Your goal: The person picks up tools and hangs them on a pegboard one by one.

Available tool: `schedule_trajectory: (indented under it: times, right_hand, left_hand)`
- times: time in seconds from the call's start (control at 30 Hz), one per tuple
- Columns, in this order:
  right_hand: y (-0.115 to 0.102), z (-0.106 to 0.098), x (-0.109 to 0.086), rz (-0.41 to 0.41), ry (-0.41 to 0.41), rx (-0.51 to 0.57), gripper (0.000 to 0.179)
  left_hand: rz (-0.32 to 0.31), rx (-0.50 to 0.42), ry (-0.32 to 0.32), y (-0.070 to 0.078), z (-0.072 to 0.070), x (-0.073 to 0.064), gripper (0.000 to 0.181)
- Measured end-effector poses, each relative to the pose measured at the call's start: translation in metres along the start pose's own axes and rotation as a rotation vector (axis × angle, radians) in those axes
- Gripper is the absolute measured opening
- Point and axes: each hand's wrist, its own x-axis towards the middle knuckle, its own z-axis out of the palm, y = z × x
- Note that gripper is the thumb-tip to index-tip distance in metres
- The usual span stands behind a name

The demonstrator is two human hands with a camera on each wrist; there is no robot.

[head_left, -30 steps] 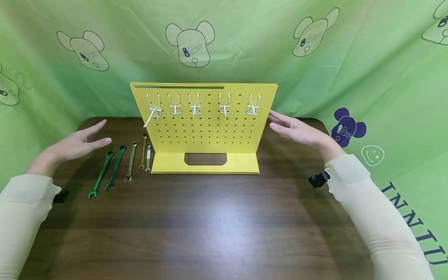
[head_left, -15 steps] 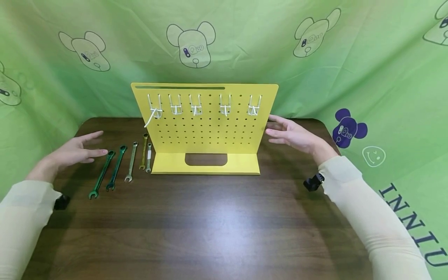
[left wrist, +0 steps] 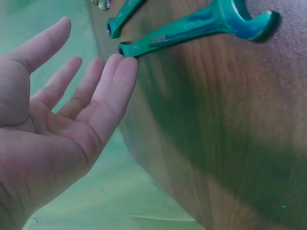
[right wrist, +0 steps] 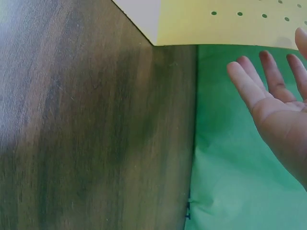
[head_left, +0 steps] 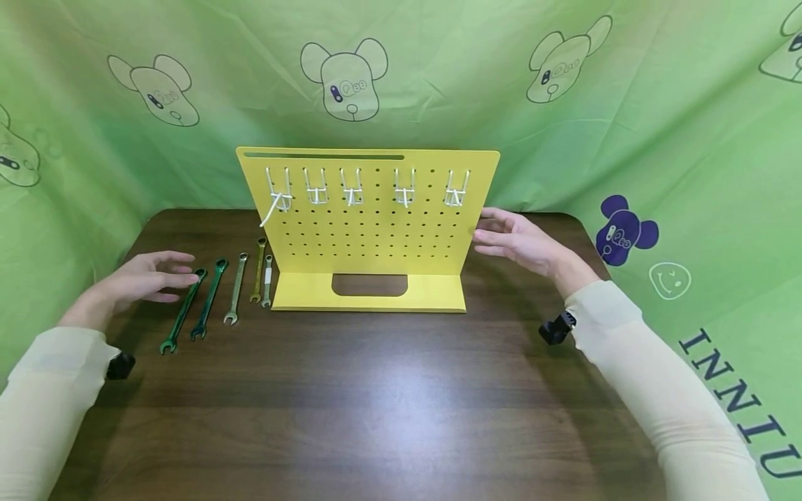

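My left hand [head_left: 147, 280] hovers with loosely bent fingers at the ring end of the leftmost green wrench [head_left: 182, 316]. In the left wrist view the fingertips reach this wrench's ring end [left wrist: 127, 49]; whether they touch it, I cannot tell. To its right lie a dark green wrench [head_left: 208, 299], a silver wrench [head_left: 235, 289], a gold wrench [head_left: 258, 271] and a small silver wrench [head_left: 266, 285] with a white label. Beside the right edge of a yellow pegboard [head_left: 370, 236] is my right hand [head_left: 523, 240], relaxed and holding nothing; some fingertips are hidden behind the board.
Several white wire hooks [head_left: 352, 188] hang in a row along the upper pegboard. The board stands on a flat yellow base [head_left: 432, 292] at the back of a brown wooden table [head_left: 351, 403]. A green printed curtain [head_left: 438, 83] surrounds the table's back and sides.
My left hand has come down toward the leftmost green wrench, its fingers bending more. The right hand has shifted slightly left, closer to the board's edge. Wrenches and board have stayed put.
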Motion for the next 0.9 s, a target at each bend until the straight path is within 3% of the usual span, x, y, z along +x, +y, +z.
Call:
schedule_trajectory:
  times: [0.23, 0.43, 0.63, 0.9]
  right_hand:
    - [0.004, 0.002, 0.003, -0.022, 0.029, 0.058, 0.046]
    - [0.007, 0.004, 0.005, -0.038, 0.03, 0.134, 0.029]
    - [0.008, 0.007, 0.01, -0.047, 0.048, 0.155, 0.018]
    - [0.008, 0.003, 0.012, -0.061, 0.057, 0.12, 0.018]
  left_hand:
    - [-0.054, -0.019, -0.043, -0.015, 0.004, -0.001, 0.077]
    - [-0.085, -0.025, -0.031, -0.026, 0.009, -0.002, 0.081]
    - [-0.1, -0.015, -0.003, -0.03, 0.009, -0.003, 0.084]
    - [-0.156, -0.009, 0.03, -0.026, 0.017, 0.002, 0.082]
